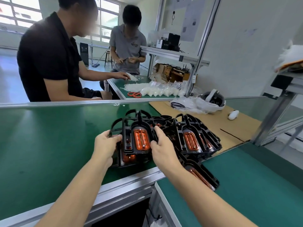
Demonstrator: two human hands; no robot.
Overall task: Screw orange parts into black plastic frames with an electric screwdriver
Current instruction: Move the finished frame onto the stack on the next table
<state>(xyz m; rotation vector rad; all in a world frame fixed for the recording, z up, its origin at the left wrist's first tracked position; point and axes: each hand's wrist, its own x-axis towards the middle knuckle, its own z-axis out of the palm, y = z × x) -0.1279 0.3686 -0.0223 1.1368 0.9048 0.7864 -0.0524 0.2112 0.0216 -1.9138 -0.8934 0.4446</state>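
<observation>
A black plastic frame with an orange part seated in its middle lies on top of a stack on the green bench. My left hand grips the frame's left edge, and my right hand grips its right edge. To the right, a second stack of black frames shows its own orange part. Another frame with orange part lies partly under my right forearm. No electric screwdriver is in view.
Cardboard sheet lies behind the stacks, with a plastic-wrapped helmet and a small white object on it. An aluminium bench edge runs below the stack. Two people sit at the far table with white parts and orange scissors.
</observation>
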